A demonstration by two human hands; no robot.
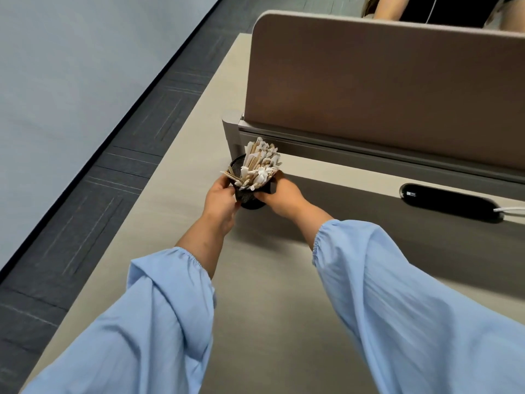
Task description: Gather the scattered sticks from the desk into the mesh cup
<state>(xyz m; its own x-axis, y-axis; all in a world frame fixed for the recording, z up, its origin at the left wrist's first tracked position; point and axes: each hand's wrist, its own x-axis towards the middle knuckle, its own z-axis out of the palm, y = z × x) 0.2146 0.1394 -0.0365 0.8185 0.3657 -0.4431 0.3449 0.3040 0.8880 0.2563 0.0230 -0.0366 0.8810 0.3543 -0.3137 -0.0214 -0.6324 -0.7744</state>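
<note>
A black mesh cup stands on the beige desk near the corner of the divider base. It is packed with wooden sticks, many in white paper wrappers, fanning out above its rim. My left hand grips the cup's left side, and a few bare sticks poke out leftwards by its fingers. My right hand clasps the cup's right side. Both arms wear light blue sleeves.
A tan divider panel on a grey base rises right behind the cup. A black cable port with a white cable sits at the right. The desk's left edge drops to dark carpet. A person sits beyond the divider.
</note>
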